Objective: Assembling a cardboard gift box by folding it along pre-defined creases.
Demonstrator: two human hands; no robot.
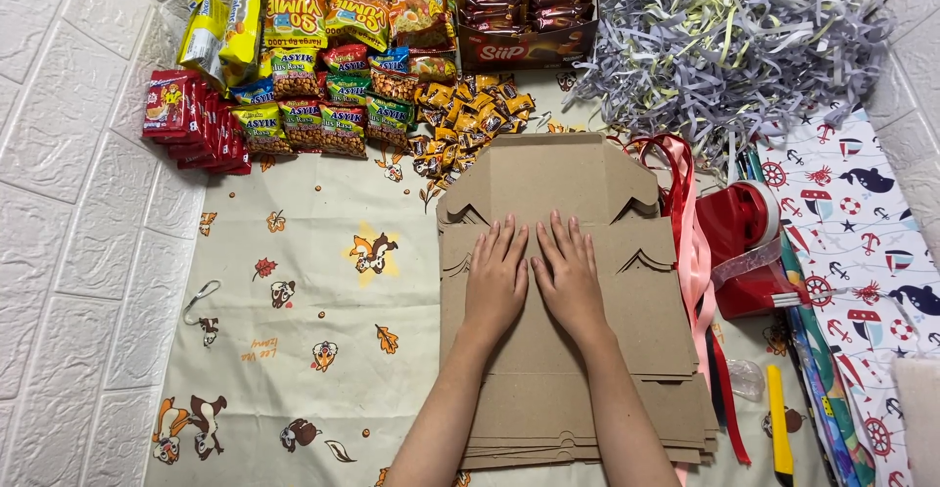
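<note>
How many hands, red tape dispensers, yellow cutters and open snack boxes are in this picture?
Hands, left hand and right hand: 2
Red tape dispenser: 1
Yellow cutter: 1
Open snack box: 1
Total: 5

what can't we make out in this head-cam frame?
- Head view: cardboard stack, sheet count unclear; edges overlap, near end hidden by the forearms.
- Cardboard under the left hand and right hand is covered.
- Red tape dispenser: the roll is partly hidden by its body.
- Wrapping paper cut off by the right edge.
</note>
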